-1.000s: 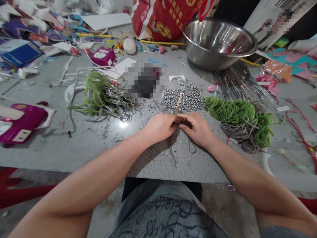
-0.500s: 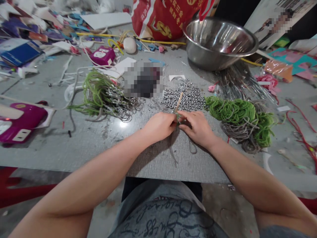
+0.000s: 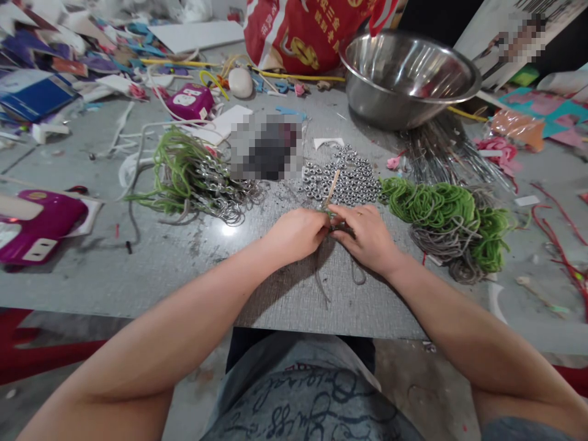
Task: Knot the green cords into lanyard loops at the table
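My left hand (image 3: 296, 236) and my right hand (image 3: 366, 236) meet over the near middle of the table, fingertips almost touching. Both are closed in a pinch on a thin cord; grey ends of the cord (image 3: 320, 283) trail below them onto the tabletop. The exact grip is partly hidden by the fingers. A thin wooden stick (image 3: 334, 182) pokes up just beyond the fingertips; whether it is held I cannot tell. Right behind lies a spread of silver beads (image 3: 356, 177). Bundles of green and grey cord lie at left (image 3: 172, 174) and right (image 3: 432, 205); the left bundle carries shiny metal pieces.
A steel bowl (image 3: 407, 107) stands at the back right, beside a red bag (image 3: 294, 37). Clear thin strips (image 3: 441, 147) lie below the bowl. Purple power strips (image 3: 190, 103) with a white cable sit at left. Paper scraps (image 3: 92, 61) clutter the far left.
My right fingertips have shifted very slightly, pressing closer around the cord. Everything else looks the same.
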The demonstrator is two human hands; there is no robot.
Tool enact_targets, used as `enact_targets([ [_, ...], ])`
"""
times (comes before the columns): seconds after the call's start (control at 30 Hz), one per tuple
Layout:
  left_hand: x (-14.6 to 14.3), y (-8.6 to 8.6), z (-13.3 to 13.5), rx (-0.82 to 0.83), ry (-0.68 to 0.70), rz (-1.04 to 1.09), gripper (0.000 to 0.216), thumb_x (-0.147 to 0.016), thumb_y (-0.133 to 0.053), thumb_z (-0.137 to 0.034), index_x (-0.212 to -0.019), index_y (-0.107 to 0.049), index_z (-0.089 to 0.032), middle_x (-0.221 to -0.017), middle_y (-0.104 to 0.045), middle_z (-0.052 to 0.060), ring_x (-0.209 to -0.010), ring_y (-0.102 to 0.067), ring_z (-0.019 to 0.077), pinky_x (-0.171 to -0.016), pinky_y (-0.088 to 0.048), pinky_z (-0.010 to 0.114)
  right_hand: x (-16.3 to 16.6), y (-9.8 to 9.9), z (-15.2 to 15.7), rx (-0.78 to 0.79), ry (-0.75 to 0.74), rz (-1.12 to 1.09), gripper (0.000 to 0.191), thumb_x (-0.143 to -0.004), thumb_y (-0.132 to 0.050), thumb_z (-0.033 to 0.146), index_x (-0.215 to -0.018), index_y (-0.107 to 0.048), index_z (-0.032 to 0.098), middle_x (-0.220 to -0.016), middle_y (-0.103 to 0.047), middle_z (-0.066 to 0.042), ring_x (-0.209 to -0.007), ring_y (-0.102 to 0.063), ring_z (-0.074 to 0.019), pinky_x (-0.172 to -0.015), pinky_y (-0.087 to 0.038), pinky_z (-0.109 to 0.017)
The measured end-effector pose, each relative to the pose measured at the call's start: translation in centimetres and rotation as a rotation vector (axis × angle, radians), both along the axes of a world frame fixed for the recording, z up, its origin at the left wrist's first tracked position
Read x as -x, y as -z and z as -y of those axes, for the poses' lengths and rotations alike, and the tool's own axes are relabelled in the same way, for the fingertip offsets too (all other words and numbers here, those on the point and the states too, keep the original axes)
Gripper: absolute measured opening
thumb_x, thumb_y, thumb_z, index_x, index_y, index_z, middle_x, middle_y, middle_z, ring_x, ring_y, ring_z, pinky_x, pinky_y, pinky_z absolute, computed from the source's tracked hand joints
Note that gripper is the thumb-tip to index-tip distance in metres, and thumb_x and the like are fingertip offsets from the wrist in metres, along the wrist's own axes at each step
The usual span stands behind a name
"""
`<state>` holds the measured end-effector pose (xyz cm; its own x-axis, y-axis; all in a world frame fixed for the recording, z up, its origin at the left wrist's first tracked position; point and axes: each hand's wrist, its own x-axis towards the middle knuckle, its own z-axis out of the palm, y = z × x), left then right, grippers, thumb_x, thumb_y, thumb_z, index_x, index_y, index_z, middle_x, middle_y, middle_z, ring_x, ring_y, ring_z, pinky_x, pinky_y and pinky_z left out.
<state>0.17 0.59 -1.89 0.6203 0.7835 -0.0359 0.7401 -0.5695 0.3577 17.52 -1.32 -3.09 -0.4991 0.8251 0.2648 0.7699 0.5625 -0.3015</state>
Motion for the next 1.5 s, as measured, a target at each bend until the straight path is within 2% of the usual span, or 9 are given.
enact_targets([
  [0.1, -0.10, 0.10, 0.04, 0.015, -0.025, 0.016, 0.027, -0.085, -0.040, -0.022, -0.088, -0.066, -0.015, -0.084, -0.068, 0.008, -0.078, -0.063, 0.0220, -0.068, -0.047, 0.033, 0.13, 0.03, 0.01, 0.022, 0.003, -0.033, 0.038, -0.083, -0.055, 0.024, -0.121, -0.051, 0.022, -0.093, -0.070, -0.006, -0.088, -0.061, -0.0243, -0.080, -0.037, -0.039],
  [0.27, -0.18, 0.28, 0.05, 0.010, -0.067, 0.033, 0.023, -0.084, -0.043, -0.020, -0.082, -0.065, -0.015, -0.081, -0.066, 0.007, -0.078, -0.062, 0.0210, -0.070, -0.046, 0.032, 0.05, 0.33, 0.17, 0.029, 0.013, -0.108, 0.040, -0.084, -0.055, 0.026, -0.123, -0.051, 0.021, -0.098, -0.071, -0.007, -0.093, -0.062, -0.0245, -0.082, -0.040, -0.041],
  [0.47, -0.13, 0.48, 0.12, -0.015, -0.074, 0.069, 0.023, -0.084, -0.045, -0.022, -0.078, -0.066, -0.015, -0.080, -0.063, 0.006, -0.077, -0.061, 0.0193, -0.069, -0.046, 0.031, -0.49, 0.57, 0.26, 0.058, -0.007, -0.160, 0.044, -0.085, -0.047, 0.016, -0.128, -0.047, 0.020, -0.102, -0.070, -0.006, -0.097, -0.062, -0.0233, -0.083, -0.043, -0.043],
  [0.63, -0.10, 0.75, 0.11, -0.017, -0.096, 0.145, 0.021, -0.083, -0.049, -0.023, -0.081, -0.069, -0.017, -0.086, -0.061, 0.005, -0.080, -0.061, 0.0174, -0.072, -0.047, 0.030, -0.32, 0.64, 0.06, 0.065, 0.042, -0.199, 0.034, -0.083, -0.053, 0.018, -0.116, -0.055, 0.019, -0.098, -0.070, -0.007, -0.096, -0.061, -0.0228, -0.083, -0.045, -0.041],
  [0.8, -0.04, 0.81, 0.03, -0.023, -0.088, 0.195, 0.018, -0.082, -0.052, -0.020, -0.079, -0.069, -0.017, -0.088, -0.061, 0.004, -0.082, -0.060, 0.0160, -0.073, -0.047, 0.028, -0.28, 0.50, -0.06, 0.030, 0.072, -0.158, 0.004, -0.081, -0.058, 0.021, -0.081, -0.061, 0.021, -0.084, -0.067, -0.005, -0.082, -0.059, -0.0205, -0.075, -0.045, -0.036],
  [0.9, -0.05, 0.80, 0.01, -0.018, -0.081, 0.195, 0.018, -0.082, -0.052, -0.019, -0.077, -0.069, -0.017, -0.084, -0.061, 0.004, -0.081, -0.060, 0.0159, -0.072, -0.046, 0.028, -0.34, 0.49, -0.12, -0.008, 0.029, -0.109, 0.010, -0.081, -0.056, 0.021, -0.072, -0.061, 0.020, -0.083, -0.066, -0.005, -0.083, -0.058, -0.0209, -0.077, -0.043, -0.036],
  [1.13, 0.04, 0.72, -0.09, -0.025, -0.065, 0.185, 0.017, -0.079, -0.052, -0.018, -0.075, -0.069, -0.017, -0.081, -0.061, 0.003, -0.075, -0.059, 0.0144, -0.069, -0.046, 0.027, -0.01, 0.69, -0.34, -0.028, -0.001, -0.092, 0.013, -0.079, -0.051, 0.018, -0.069, -0.059, 0.020, -0.080, -0.064, -0.006, -0.079, -0.056, -0.0202, -0.074, -0.043, -0.035],
  [1.33, 0.22, 0.31, -0.07, -0.021, -0.024, 0.181, 0.014, -0.074, -0.054, -0.018, -0.084, -0.063, -0.015, -0.084, -0.059, 0.005, -0.079, -0.059, 0.0177, -0.073, -0.047, 0.030, 0.24, 0.72, -0.50, -0.041, -0.031, -0.111, 0.012, -0.076, -0.050, 0.015, -0.066, -0.055, 0.020, -0.078, -0.063, -0.006, -0.075, -0.055, -0.0194, -0.073, -0.043, -0.034],
  [1.5, 0.15, 0.35, 0.14, -0.007, -0.021, 0.159, 0.014, -0.077, -0.053, -0.021, -0.087, -0.062, -0.016, -0.087, -0.058, 0.005, -0.081, -0.059, 0.0183, -0.074, -0.047, 0.031, 0.31, 0.61, -0.43, -0.026, -0.038, -0.123, 0.014, -0.075, -0.049, 0.014, -0.064, -0.052, 0.021, -0.076, -0.062, -0.005, -0.075, -0.054, -0.0187, -0.072, -0.043, -0.034],
])
